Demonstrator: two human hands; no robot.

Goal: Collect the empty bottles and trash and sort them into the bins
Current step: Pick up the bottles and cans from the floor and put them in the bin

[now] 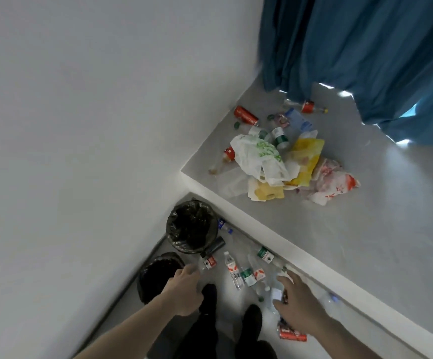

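A person looks down at their own two bare arms reaching toward a floor (225,301) strewn with plastic bottles. The left hand (184,288) has its fingers (190,271) curled around the end of a clear bottle with a red label (209,263), which juts out just beyond the fingertips. Just left of those fingers stands a bin lined with a black bag (158,275); a second black-lined bin (192,226) stands farther ahead of them. The right hand (297,304) holds a clear bottle (276,294), thumb on one side and fingers (286,278) on the other. Between the two hands lie several more bottles (244,274) with red or green labels. Beneath the right wrist lies a red can (292,334). Well beyond both sets of fingers, on a raised grey ledge (339,229), sits a heap of plastic bags (264,158), wrappers, bottles and a red can, beside a blue curtain (365,53).
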